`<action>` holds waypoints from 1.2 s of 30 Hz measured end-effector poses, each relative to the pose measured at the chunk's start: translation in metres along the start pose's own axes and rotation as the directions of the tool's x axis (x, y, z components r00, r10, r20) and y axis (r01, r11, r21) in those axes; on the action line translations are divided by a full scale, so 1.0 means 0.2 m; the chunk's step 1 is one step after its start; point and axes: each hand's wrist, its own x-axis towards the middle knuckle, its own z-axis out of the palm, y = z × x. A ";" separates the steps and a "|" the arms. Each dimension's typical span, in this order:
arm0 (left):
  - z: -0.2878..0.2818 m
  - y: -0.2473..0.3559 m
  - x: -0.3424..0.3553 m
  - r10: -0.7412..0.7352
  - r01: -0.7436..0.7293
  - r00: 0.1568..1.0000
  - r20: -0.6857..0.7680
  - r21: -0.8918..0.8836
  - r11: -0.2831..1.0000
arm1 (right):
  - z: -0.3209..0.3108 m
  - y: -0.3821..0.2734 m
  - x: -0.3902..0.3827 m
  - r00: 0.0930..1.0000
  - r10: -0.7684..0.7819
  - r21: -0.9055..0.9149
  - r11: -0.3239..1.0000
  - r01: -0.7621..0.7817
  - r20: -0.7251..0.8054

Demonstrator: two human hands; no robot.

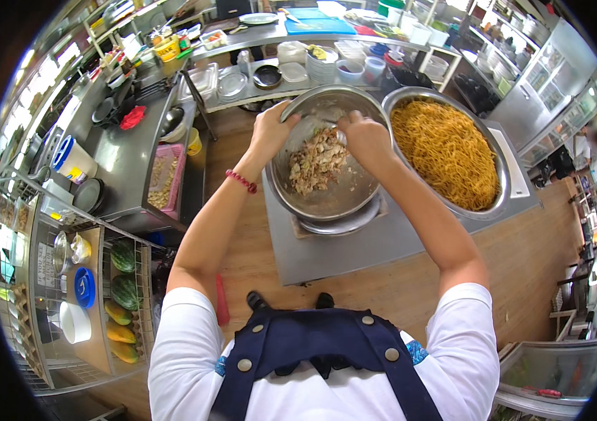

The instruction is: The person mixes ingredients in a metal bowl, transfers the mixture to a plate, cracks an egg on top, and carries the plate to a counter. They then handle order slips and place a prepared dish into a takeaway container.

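A large steel bowl (333,189) with a chopped, pale brown mixture (312,165) sits over a round metal base (340,226) on a grey steel table (312,259). My left hand (274,128) is closed on the bowl's left rim. Inside the bowl's upper right, my right hand (365,137) is closed around a metal utensil (340,137) that touches the mixture; its shape is partly hidden. Right beside the bowl stands a large oval steel basin heaped with yellow noodles (449,154).
A steel side counter (116,158) runs along the left, above a pink crate (169,158). A rack with watermelons (123,256) is at lower left. A shelved counter (235,38) with dishes stands behind. Another person (579,151) is at far right.
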 end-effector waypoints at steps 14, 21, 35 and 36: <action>0.37 0.25 -0.02 0.340 -0.356 0.931 0.133 0.119 0.927 | 0.39 0.20 -0.46 0.855 0.325 0.138 0.903 -0.408 0.404; 0.36 0.21 -0.13 0.384 -0.403 0.903 0.193 0.073 0.912 | 0.54 0.14 -0.63 0.706 0.672 0.108 0.703 -0.703 0.222; 0.35 0.11 -0.30 0.552 -0.604 0.792 0.260 0.208 0.769 | 0.61 0.02 -0.64 0.875 0.338 0.313 0.838 -0.448 0.347; 0.34 0.11 -0.32 0.544 -0.601 0.793 0.276 0.206 0.772 | 0.63 0.01 -0.67 0.810 0.510 0.278 0.765 -0.581 0.291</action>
